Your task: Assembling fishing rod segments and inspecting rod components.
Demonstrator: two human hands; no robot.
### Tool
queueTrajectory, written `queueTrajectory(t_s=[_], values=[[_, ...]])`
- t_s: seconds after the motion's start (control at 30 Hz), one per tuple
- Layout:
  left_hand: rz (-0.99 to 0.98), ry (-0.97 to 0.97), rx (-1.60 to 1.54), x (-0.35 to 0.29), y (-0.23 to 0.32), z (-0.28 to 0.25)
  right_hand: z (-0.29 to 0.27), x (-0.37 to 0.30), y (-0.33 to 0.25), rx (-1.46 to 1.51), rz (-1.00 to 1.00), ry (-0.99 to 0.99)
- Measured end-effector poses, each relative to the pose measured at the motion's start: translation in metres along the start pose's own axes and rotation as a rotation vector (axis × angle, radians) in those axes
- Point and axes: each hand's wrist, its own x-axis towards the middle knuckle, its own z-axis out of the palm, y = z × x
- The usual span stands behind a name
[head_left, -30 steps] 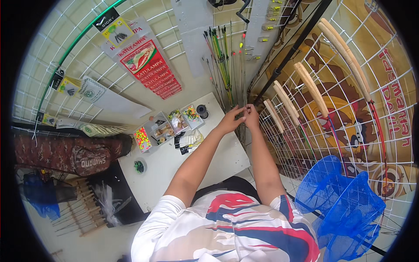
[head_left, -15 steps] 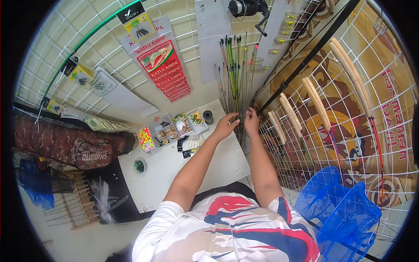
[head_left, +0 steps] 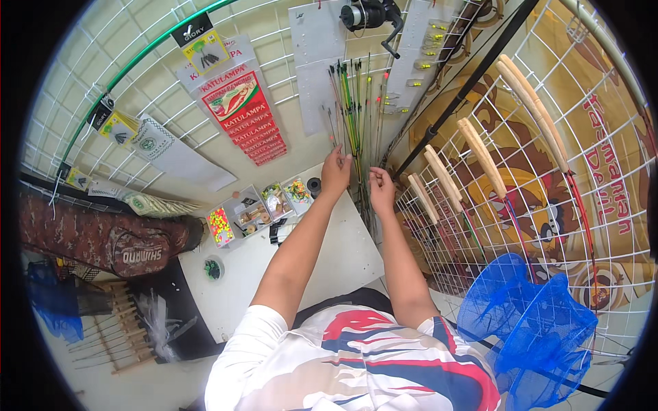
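A bundle of thin upright rods [head_left: 358, 103], in black, green and yellow with a few orange tips, stands in the corner beyond the table. My left hand [head_left: 336, 175] is at the left side of the bundle, its fingers closed about a thin rod that runs down into them. On the bundle's right side is my right hand [head_left: 382, 192], lower and nearer to me. Its fingers are curled with the tips together against the rods; what they pinch is too small to make out. The lower ends of the rods are partly hidden behind my hands.
On the white table [head_left: 274, 274] are a compartment box [head_left: 236, 240] of small colourful tackle, a black spool [head_left: 314, 185] and a small round tub [head_left: 214, 268]. Cork-handled rods [head_left: 483, 157] and blue nets [head_left: 528, 315] are at right. A fishing reel [head_left: 370, 17] hangs above.
My left hand has moved up and left along the rods, away from the right hand. The right hand stays low beside the bundle. The whole view has shifted slightly.
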Motion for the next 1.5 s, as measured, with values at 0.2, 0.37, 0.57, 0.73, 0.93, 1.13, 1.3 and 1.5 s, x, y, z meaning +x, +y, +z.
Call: queueTrajectory(t_s=[0.2,0.37,0.57,0.73,0.93,1.13,1.3,1.5], values=[[-0.035,0.022,0.012,0.006,-0.008,0.002,-0.009,-0.008,-0.007,-0.073,-0.08,-0.037],[-0.001,0.057,0.044,-0.001,-0.001,0.001,-0.019,-0.012,-0.001,-0.103,-0.109,-0.004],[0.036,0.052,0.019,-0.008,0.0,-0.004,-0.02,-0.02,-0.003,-0.018,-0.007,-0.012],[0.009,0.047,-0.045,-0.005,-0.015,-0.004,-0.014,-0.022,0.002,0.014,-0.044,-0.041],[0.089,-0.131,-0.051,-0.013,-0.004,-0.002,-0.016,-0.024,0.009,-0.028,0.025,-0.064],[0.091,-0.171,-0.098,-0.026,0.003,-0.004,-0.019,-0.025,0.009,-0.016,-0.004,-0.092],[0.043,-0.16,-0.213,-0.037,0.036,-0.012,-0.029,-0.03,0.01,-0.16,-0.024,-0.185],[0.037,-0.126,-0.339,-0.049,0.076,-0.024,-0.023,-0.048,-0.004,-0.322,-0.025,-0.306]])
